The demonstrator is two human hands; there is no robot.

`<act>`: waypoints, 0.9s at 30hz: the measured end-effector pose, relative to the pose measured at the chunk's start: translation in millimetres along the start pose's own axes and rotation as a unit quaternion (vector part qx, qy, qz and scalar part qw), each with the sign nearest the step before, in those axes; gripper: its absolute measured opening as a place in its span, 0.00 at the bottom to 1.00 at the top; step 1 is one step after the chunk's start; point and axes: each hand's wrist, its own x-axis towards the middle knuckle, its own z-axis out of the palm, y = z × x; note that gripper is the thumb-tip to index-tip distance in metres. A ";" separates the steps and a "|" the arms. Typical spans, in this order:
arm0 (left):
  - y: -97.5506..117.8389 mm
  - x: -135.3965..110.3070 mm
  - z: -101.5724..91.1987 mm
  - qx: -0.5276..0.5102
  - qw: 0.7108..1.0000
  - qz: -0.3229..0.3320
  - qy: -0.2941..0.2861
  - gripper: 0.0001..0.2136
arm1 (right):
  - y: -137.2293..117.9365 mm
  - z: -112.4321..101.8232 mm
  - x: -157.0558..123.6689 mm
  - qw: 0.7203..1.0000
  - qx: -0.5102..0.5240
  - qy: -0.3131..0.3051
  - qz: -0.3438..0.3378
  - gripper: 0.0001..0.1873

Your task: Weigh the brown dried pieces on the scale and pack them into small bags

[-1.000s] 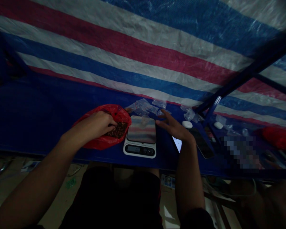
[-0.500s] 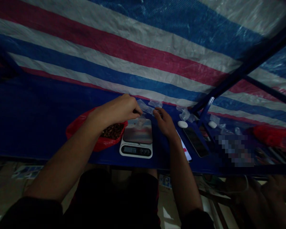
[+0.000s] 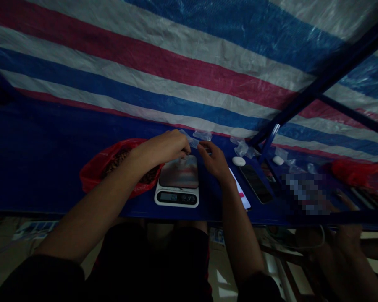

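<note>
My left hand reaches over the far end of a white digital scale, its fingers pinched together. Thin see-through plastic seems to hang below those fingertips, but it is faint. To the right of it, my right hand is bent, fingers curled and thumb drawn in. Its fingertips come close to a clear plastic bag behind the scale; whether they grip it is hard to see. Left of the scale, a red plastic bag holds many small brown pieces, partly covered by my left forearm.
Another clear bag and crumpled clear plastic lie along the striped sheet. A white rounded case, a dark phone and a lit phone lie at right. Another person's hand shows farther right.
My hands have come slightly closer together behind the scale. The whole view has shifted a little, and more of the red bag's contents shows. Another person's hand has come up at right.
</note>
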 end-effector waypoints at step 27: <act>5.6 9.0 -2.5 -0.019 1.000 -0.011 -0.019 0.15 | 4.3 1.1 0.7 0.999 -0.015 -0.011 -0.029 0.20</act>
